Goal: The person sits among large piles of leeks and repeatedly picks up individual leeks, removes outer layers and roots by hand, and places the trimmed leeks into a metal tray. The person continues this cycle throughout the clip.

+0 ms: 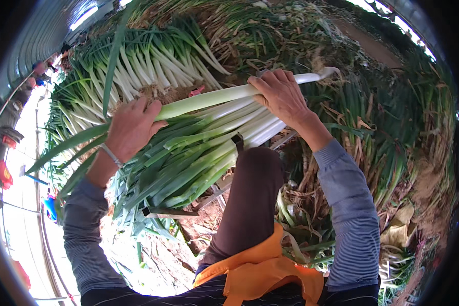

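Observation:
Both hands hold one long green onion point(210, 100) stretched across the view, its white root end at the right. My left hand point(132, 130), with a bracelet at the wrist, grips it where the green leaves start. Nearer the root end, my right hand point(281, 95) is closed around the white shank. Beneath it, a pile of trimmed-looking green onions point(199, 153) lies on a metal frame point(170, 213), white ends toward the right. The frame stands by my knee.
Rows of green onions point(153, 65) lie on the ground at the upper left. Heaps of onions with dry leaves point(382, 126) cover the right side. Loose leaves and peelings point(302, 214) lie beside my leg. A curved translucent wall point(34, 46) rises at the upper left.

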Available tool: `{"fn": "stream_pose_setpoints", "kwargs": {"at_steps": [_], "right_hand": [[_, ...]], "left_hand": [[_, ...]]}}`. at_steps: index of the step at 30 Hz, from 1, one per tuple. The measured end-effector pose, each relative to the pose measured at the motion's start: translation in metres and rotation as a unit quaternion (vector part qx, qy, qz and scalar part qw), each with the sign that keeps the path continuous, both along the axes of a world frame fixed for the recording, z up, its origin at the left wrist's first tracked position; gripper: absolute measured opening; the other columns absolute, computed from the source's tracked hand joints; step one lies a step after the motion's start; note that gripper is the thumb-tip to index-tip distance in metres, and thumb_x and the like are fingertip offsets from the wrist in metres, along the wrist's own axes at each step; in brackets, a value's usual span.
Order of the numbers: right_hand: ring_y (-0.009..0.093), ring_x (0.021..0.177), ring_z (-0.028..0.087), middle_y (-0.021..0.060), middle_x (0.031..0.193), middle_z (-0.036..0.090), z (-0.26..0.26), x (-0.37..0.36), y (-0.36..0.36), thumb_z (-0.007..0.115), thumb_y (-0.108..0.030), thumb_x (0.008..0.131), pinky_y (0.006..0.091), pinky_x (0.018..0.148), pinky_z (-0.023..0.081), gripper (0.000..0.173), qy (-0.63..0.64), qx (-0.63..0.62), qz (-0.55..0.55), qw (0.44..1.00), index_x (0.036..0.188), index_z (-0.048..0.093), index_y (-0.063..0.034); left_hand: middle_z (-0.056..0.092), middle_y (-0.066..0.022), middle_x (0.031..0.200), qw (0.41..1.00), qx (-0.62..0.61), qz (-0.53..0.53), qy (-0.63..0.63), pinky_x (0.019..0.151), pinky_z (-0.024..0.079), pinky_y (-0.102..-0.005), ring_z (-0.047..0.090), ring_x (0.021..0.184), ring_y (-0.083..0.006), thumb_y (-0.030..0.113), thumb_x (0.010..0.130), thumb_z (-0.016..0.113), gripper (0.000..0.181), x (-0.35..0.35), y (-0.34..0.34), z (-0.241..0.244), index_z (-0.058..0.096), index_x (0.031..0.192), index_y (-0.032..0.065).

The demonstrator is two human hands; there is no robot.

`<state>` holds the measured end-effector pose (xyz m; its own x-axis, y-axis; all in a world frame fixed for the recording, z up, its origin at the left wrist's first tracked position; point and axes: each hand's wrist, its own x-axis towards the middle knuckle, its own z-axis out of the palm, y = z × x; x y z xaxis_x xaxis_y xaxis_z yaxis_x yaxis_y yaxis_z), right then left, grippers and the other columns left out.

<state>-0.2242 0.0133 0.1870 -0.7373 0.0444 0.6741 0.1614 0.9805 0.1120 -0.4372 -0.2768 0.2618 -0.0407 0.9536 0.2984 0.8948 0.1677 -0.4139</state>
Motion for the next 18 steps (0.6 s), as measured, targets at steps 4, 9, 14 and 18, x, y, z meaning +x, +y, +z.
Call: {"fn": "stream_pose_setpoints", "kwargs": {"at_steps": [4, 9, 14, 18], "right_hand": [[0.026, 0.096, 0.050, 0.0035, 0.095, 0.052, -0.068, -0.075, 0.043, 0.072, -0.024, 0.077, 0.0428, 0.089, 0.039, 0.038, -0.025, -0.042, -0.005, 0.999, 0.113, 0.059, -0.0224], [0.028, 0.109, 0.046, 0.0062, 0.106, 0.054, -0.140, -0.142, 0.072, 0.073, -0.023, 0.075, 0.0435, 0.096, 0.036, 0.043, -0.057, -0.119, -0.022, 0.991, 0.117, 0.061, -0.0248], [0.028, 0.112, 0.046, 0.0043, 0.110, 0.055, -0.192, -0.177, 0.086, 0.074, -0.022, 0.075, 0.0433, 0.099, 0.035, 0.043, -0.132, -0.200, -0.012, 0.971, 0.117, 0.063, -0.0261], [0.027, 0.113, 0.046, 0.0018, 0.111, 0.057, -0.224, -0.185, 0.102, 0.074, -0.026, 0.075, 0.0441, 0.102, 0.034, 0.048, -0.180, -0.231, -0.027, 0.956, 0.121, 0.062, -0.0299]], "left_hand": [[0.054, -0.0091, 0.091, 1.000, 0.021, 0.014, -0.014, 0.069, 0.048, -0.0414, 0.058, 0.085, -0.0280, 0.036, 0.081, 0.066, 0.043, -0.058, 0.026, -0.079, 0.053, 0.112, 0.0106], [0.053, -0.0101, 0.096, 0.994, -0.019, 0.079, -0.076, 0.070, 0.047, -0.0423, 0.057, 0.086, -0.0293, 0.037, 0.081, 0.066, 0.054, -0.099, 0.052, -0.151, 0.050, 0.129, 0.0181], [0.053, -0.0105, 0.096, 0.987, -0.056, 0.081, -0.124, 0.071, 0.046, -0.0430, 0.057, 0.084, -0.0290, 0.035, 0.082, 0.067, 0.055, -0.121, 0.064, -0.194, 0.050, 0.132, 0.0194], [0.053, -0.0105, 0.097, 0.978, -0.069, 0.085, -0.180, 0.072, 0.046, -0.0433, 0.057, 0.084, -0.0296, 0.033, 0.082, 0.067, 0.049, -0.126, 0.083, -0.202, 0.053, 0.128, 0.0203]]}}
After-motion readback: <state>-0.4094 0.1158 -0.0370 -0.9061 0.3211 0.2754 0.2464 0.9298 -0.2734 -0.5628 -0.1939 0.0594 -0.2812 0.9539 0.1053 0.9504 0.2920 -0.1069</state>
